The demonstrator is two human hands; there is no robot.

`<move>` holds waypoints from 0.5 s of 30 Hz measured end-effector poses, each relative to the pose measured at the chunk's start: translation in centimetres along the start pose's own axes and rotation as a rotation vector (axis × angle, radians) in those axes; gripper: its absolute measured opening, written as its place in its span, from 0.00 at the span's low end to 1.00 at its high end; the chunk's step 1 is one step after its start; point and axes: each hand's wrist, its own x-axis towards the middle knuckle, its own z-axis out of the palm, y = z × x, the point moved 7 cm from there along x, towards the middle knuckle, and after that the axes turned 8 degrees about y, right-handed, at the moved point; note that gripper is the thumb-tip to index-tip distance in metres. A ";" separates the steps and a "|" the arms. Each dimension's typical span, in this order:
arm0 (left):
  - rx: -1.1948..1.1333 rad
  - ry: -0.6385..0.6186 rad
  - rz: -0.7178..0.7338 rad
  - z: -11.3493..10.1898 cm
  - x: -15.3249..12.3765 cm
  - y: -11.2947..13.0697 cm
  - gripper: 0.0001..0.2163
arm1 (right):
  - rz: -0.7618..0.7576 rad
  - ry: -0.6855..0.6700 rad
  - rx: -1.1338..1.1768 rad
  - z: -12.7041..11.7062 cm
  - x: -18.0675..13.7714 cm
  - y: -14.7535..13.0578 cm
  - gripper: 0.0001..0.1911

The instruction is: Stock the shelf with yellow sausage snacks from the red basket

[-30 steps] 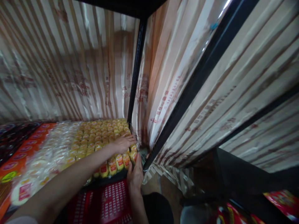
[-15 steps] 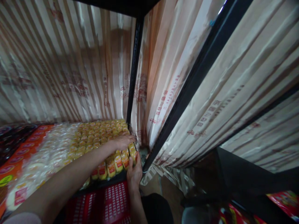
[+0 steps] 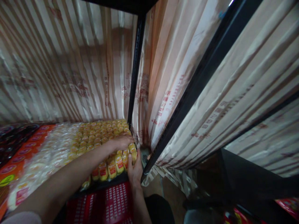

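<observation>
Rows of small yellow snack packets with red labels fill the right end of a dark shelf. My left hand lies flat on top of the packets near the shelf's right corner, fingers stretched out. My right hand comes up from below, palm and fingers pressed flat against the front face of the end packets at the shelf edge. Neither hand is wrapped round anything.
Clear-wrapped pale packets and orange packets lie to the left. A black shelf post stands just behind the hands, with striped plastic sheeting all round. A red perforated crate sits below the shelf.
My right hand has slid slightly up against the front of the end packets. My left hand stays on top. The view has shifted a little.
</observation>
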 end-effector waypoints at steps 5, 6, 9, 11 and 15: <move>0.009 0.023 0.017 0.0 0.8 0.1 0.23 | -0.051 0.005 -0.047 0.3 0.4 -0.5 0.35; 0.024 0.019 0.018 -0.1 0.9 0.2 0.22 | -0.051 0.009 -0.051 0.3 0.4 -0.6 0.35; 0.057 -0.004 0.010 -0.3 1.0 0.1 0.18 | -0.063 0.005 -0.063 0.6 0.2 -0.9 0.34; 0.046 -0.022 -0.005 -0.2 1.0 -0.1 0.16 | -0.089 -0.003 -0.086 0.9 0.1 -1.1 0.34; 0.018 -0.017 -0.034 0.2 1.1 -0.7 0.15 | -0.126 -0.014 -0.119 1.1 0.0 -1.1 0.35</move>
